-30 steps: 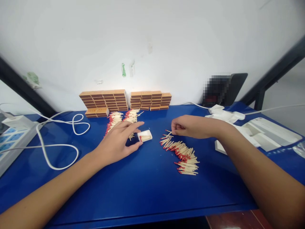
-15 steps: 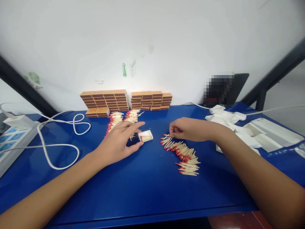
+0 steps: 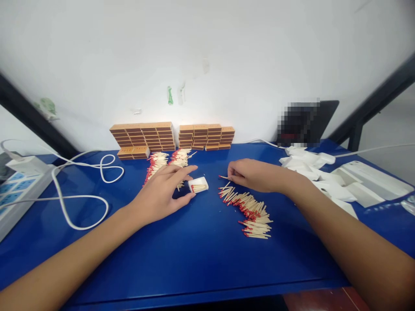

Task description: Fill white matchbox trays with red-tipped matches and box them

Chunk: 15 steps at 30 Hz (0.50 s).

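My left hand (image 3: 162, 190) rests on the table around a small white matchbox tray (image 3: 201, 181), its thumb at the near edge and a finger at the far edge. A few red-tipped matches (image 3: 199, 188) lie in the tray. Pinched between the fingertips of my right hand (image 3: 248, 174) is a single match (image 3: 223, 176), its red head pointing left. Just below that hand spreads a curved pile of loose matches (image 3: 249, 207). Two more rows of matches (image 3: 158, 160) lie behind my left hand, which partly hides them.
Stacked matchboxes (image 3: 142, 136) stand against the wall, with a second stack (image 3: 206, 136) beside them. White cables (image 3: 81, 198) and a power strip (image 3: 19, 194) are on the left. Crumpled white paper (image 3: 324, 172) lies at right, near a dark, partly blurred object (image 3: 327, 121).
My right hand has lifted slightly off the pile and moved a little left, with a match now showing in its fingertips. My left hand and the tray have stayed in place.
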Available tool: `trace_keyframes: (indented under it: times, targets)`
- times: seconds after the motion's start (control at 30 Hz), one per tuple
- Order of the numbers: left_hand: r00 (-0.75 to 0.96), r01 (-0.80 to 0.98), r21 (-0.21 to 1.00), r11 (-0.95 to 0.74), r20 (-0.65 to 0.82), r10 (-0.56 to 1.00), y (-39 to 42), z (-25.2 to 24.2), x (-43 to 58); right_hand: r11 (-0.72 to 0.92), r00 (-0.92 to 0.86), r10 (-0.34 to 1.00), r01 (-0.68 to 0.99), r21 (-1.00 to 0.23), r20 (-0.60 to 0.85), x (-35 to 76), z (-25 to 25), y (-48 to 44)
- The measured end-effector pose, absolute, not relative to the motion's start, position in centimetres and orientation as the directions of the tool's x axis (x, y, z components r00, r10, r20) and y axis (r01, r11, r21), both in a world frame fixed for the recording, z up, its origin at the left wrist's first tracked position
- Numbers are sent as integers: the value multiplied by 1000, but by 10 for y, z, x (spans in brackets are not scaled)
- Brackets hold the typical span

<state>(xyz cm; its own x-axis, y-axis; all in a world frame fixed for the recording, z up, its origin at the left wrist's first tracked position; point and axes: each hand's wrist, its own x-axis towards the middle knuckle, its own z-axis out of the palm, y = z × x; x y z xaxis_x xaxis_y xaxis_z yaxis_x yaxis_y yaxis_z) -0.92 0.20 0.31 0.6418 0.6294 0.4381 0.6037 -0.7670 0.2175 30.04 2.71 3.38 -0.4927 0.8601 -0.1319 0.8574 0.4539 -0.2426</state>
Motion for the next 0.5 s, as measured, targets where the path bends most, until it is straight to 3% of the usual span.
trace_keyframes:
  times: [0.3,0.5]
  targets:
    - [643,591,227,-774,448,622,2,3,-9,354,-402,891,906,-231,-213,300,40,28]
    - [647,596,218,-773,440,623,2,4,-9,393,-449,865,883,-255,-224,300,39,30]
